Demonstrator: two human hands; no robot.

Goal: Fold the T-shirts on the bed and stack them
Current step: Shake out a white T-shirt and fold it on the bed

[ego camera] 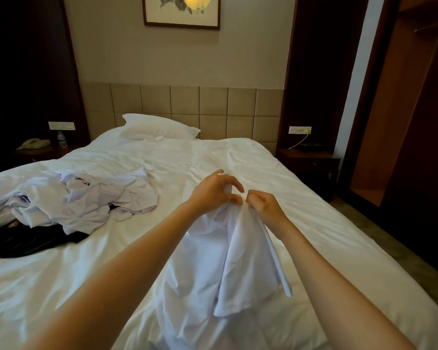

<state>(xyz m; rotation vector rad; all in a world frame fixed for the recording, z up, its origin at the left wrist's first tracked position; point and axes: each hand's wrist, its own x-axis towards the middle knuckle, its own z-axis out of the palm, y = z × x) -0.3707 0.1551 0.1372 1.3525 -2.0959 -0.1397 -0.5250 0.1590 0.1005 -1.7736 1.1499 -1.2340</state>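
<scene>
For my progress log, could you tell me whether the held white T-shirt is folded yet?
Not folded: the white T-shirt hangs bunched from the left hand and right hand, which pinch its top edge.

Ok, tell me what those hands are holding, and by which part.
The left hand and right hand both pinch one white T-shirt at its bunched top edge; hem or shoulder cannot be told.
</scene>
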